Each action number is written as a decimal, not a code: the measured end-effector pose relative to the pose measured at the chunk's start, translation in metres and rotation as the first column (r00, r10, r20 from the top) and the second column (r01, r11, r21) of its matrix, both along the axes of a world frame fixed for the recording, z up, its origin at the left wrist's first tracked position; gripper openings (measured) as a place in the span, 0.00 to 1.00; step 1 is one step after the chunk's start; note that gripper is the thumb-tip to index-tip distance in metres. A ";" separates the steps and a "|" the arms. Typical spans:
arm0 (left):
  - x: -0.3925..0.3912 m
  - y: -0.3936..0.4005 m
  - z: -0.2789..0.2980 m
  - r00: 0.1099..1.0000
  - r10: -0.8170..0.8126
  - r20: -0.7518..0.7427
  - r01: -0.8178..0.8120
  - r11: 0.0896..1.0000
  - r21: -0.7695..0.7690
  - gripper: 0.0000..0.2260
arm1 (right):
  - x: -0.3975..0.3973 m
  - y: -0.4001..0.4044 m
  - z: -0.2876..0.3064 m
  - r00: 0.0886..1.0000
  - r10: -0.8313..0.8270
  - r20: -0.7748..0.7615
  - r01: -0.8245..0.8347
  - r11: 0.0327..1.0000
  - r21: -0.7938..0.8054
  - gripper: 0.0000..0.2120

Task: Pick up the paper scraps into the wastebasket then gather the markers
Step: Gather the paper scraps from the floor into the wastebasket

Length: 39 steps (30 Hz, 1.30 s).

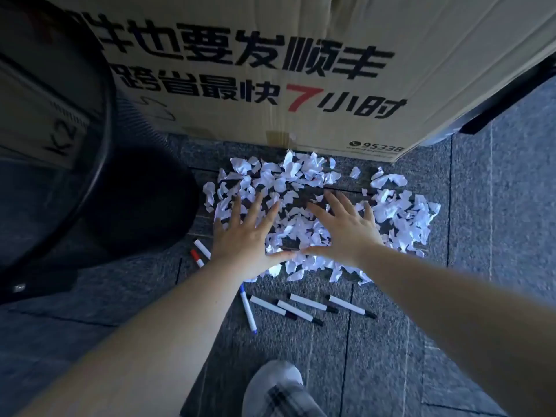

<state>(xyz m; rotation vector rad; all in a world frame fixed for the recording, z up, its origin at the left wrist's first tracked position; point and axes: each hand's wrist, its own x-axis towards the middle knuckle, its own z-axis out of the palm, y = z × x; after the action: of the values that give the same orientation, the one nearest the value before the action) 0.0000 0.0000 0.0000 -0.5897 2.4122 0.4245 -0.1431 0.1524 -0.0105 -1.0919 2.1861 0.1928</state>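
nearest, a knee in plaid cloth (279,392) at the bottom edge, over grey carpet tiles (406,341). just beyond, five markers (304,310) scattered flat on the carpet, one blue-capped and lying apart at an angle, four roughly side by side; two more markers (199,253), one red-tipped, beside the left wrist. none gathered yet, so that part of the job looks untouched.

further out, both forearms stretched forward and down. left hand (248,236) flat, palm down, fingers spread wide, resting on the near-left edge of the paper scraps (301,200). right hand (346,230) likewise splayed and palm down on the middle of the pile, thumbs nearly meeting. nothing grasped in either; both released and pressing or hovering close, contact hard to confirm.

probably the first step, just opening: scraps all on the floor in a broad heap. next move likely calls for raking the fingers inward to bunch a handful, then lifting left to the wastebasket (99,164), dark and round, just beside the pile.

farthest, a printed cardboard box (270,70) standing behind the scraps.
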 end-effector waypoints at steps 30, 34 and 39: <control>0.007 0.003 -0.011 0.940 0.029 -0.341 -0.050 0.997 -0.053 0.05 | 0.003 -0.010 0.004 1.000 -0.026 -0.005 0.025 0.993 -0.112 0.07; 0.001 -0.006 0.018 0.932 0.041 -0.360 -0.058 0.998 -0.037 0.05 | -0.008 -0.018 0.033 0.997 -0.077 0.008 0.078 0.985 -0.152 0.09; -0.017 -0.010 0.075 0.919 0.098 -0.382 -0.105 0.994 0.002 0.14 | -0.018 -0.029 0.087 0.990 -0.136 -0.040 0.128 0.980 -0.152 0.10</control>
<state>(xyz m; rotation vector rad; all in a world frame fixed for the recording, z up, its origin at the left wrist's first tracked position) -0.0171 -0.0102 0.0750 -0.6964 2.7656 0.6096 -0.1613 0.1230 0.0767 -1.0266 2.3394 -0.0029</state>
